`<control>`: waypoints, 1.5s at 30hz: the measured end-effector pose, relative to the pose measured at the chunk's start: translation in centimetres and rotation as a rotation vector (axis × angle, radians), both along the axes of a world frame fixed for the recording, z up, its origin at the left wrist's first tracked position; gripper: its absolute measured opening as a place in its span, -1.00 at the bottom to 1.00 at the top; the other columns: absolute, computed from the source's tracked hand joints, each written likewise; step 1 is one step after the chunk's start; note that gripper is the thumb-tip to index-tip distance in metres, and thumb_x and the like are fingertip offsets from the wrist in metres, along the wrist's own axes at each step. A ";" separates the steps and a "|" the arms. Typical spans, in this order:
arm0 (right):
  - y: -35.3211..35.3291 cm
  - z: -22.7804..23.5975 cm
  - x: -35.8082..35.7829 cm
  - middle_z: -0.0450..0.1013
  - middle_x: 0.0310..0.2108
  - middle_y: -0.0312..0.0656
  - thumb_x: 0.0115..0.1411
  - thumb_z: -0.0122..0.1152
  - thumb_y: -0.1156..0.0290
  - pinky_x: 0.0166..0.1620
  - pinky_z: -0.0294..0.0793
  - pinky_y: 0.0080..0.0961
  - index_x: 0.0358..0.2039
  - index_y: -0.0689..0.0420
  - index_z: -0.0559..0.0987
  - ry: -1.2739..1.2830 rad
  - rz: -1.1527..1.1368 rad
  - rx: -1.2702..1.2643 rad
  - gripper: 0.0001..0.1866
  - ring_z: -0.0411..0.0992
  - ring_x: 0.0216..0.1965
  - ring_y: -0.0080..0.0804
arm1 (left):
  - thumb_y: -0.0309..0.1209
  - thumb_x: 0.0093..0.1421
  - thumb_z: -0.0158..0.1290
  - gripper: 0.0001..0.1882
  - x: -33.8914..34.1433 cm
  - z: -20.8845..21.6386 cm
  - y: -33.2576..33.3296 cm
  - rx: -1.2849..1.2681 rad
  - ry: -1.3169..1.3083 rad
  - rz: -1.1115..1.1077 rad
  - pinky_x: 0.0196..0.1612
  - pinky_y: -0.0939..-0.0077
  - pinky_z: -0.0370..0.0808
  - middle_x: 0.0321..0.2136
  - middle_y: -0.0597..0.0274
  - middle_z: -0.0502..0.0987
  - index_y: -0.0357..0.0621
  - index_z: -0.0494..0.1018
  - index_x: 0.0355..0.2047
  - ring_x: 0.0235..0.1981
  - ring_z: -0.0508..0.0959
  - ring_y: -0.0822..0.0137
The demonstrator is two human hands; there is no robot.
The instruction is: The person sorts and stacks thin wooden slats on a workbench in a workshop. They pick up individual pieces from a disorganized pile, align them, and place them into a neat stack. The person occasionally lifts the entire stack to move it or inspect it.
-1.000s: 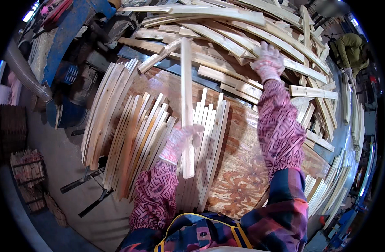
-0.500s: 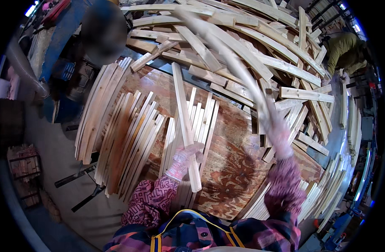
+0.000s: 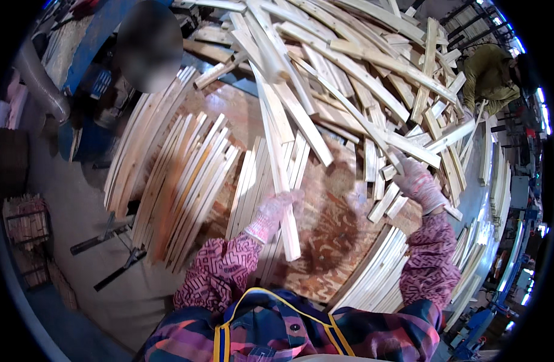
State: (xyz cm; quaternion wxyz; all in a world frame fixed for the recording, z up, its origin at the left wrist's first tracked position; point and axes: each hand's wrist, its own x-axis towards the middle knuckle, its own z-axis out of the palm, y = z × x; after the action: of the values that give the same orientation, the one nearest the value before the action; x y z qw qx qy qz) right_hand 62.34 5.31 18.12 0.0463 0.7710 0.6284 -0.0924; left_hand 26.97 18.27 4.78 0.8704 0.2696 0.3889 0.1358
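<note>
Wooden strips (image 3: 277, 163) in left fingers (image 3: 297, 196) and right fingers (image 3: 408, 173), over plywood (image 3: 318, 273), grey floor (image 3: 77, 208) leftward

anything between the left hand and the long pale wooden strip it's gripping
Nothing visible but the pinkish knitted glove; the left hand wraps around the long pale wooden strip near its lower end. Loose pale wooden boards crowd its far end.

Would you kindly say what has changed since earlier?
The pink-and-white gloved right hand has drawn back over the heap of pale wooden strips toward the body, now gripping a long strip. The gloved left hand still holds its straight pale wooden stick, now slanting; the stacked wooden rows stayed put.
</note>
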 end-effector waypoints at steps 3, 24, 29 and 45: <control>-0.8 -3.8 -7.5 0.51 -0.20 -0.09 0.22 0.19 0.25 -0.45 0.57 -0.48 0.40 0.03 0.11 1.035 -0.734 -0.046 -0.23 0.44 -0.54 -0.41 | -0.37 0.20 0.11 -0.71 -1.8 1.0 0.0 0.030 0.090 0.016 -0.19 0.56 0.55 -0.30 0.17 0.66 -0.29 0.59 -0.13 -0.27 0.61 0.45; 19.2 -10.8 -17.0 0.52 -0.14 0.14 0.08 0.29 0.06 -0.02 0.52 -0.01 0.26 -0.06 0.12 0.249 -0.446 -0.288 -0.20 0.54 -0.06 0.05 | -0.60 0.16 0.15 -0.16 -12.6 -2.0 -0.2 0.182 0.128 0.069 -0.05 0.29 0.63 -0.09 -0.15 0.55 -0.10 -0.02 0.39 -0.17 0.63 0.15; 17.9 -8.6 -19.9 0.55 -0.11 0.07 0.14 0.26 0.04 -0.08 0.60 -0.13 0.40 -0.02 0.11 0.535 -0.419 -0.126 -0.12 0.58 -0.13 -0.03 | -0.53 0.06 0.19 0.03 -19.0 0.2 0.5 0.822 0.605 -0.250 0.01 0.45 0.52 0.15 0.08 0.44 -0.03 -0.16 0.45 0.01 0.52 0.27; -1.0 -8.1 -15.9 0.56 -0.28 -0.14 -0.07 0.40 0.22 -0.38 0.60 -0.52 0.13 0.29 0.42 1.588 -0.633 0.165 -0.25 0.56 -0.37 -0.40 | -0.51 0.04 0.18 -0.01 -21.2 -5.2 0.1 0.811 0.506 -0.278 0.08 0.56 0.43 0.14 0.14 0.48 0.20 -0.04 0.44 0.06 0.52 0.35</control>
State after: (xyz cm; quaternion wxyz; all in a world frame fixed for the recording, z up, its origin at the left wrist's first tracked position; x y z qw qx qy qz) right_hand 46.41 4.30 10.03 -0.4915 0.6176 0.2347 -0.5674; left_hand 5.74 18.33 -0.37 0.5836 0.6605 0.4640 0.0890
